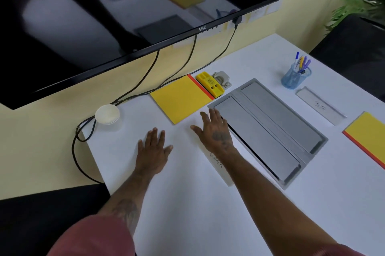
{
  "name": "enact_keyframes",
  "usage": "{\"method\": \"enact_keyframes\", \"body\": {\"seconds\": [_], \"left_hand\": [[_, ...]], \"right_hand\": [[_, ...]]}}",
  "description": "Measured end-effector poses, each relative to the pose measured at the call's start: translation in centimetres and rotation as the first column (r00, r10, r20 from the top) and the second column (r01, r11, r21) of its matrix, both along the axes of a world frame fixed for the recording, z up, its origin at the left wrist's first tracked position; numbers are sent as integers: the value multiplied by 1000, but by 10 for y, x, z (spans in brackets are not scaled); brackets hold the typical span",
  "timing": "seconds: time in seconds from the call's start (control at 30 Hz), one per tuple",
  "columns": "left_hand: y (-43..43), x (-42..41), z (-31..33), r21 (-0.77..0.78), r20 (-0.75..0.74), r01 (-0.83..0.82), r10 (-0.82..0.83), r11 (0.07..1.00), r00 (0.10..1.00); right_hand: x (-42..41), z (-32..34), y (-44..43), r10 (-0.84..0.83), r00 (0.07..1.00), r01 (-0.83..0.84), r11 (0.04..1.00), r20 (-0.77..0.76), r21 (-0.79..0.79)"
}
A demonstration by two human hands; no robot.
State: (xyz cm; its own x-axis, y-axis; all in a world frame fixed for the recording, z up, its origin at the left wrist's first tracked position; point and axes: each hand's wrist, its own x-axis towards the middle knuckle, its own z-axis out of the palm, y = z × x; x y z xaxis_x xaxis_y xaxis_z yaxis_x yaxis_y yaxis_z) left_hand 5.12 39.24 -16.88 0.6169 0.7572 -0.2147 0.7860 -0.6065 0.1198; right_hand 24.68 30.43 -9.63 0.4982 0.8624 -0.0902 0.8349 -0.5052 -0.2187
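Note:
My left hand (153,151) lies flat on the white table (187,203) with straight fingers and holds nothing. My right hand (214,130) rests palm down with fingers spread, its fingertips at the near left corner of a grey hinged cable-box lid (268,128) set into the table. A white strip label with handwriting (217,167) lies partly under my right wrist. A yellow folder with an orange edge (183,98) lies just beyond my right hand.
A yellow stapler-like tool (210,84) and a grey hole punch (221,78) sit behind the folder. A blue mesh pen cup (294,77), a second label strip (320,105) and another yellow folder (368,137) are at right. A white round dish (107,114), cables (83,130) and a monitor (125,16) are at left.

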Motion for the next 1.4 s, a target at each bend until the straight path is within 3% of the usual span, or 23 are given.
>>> {"method": "enact_keyframes", "body": {"seconds": [0.23,0.63,1.07,1.4], "left_hand": [[-28,-1,58,106,22,74,-77,992,997],[-145,31,148,148,115,351,-368,925,923],[-323,59,174,153,129,680,-697,717,705],[-506,34,197,189,168,871,-888,454,427]], "right_hand": [[-23,24,-78,-20,994,25,999,104,-44],[-42,77,-228,-285,951,287,958,123,-3],[-97,113,-436,-627,763,629,776,158,41],[-180,120,-627,-825,533,831,553,189,67]]}}
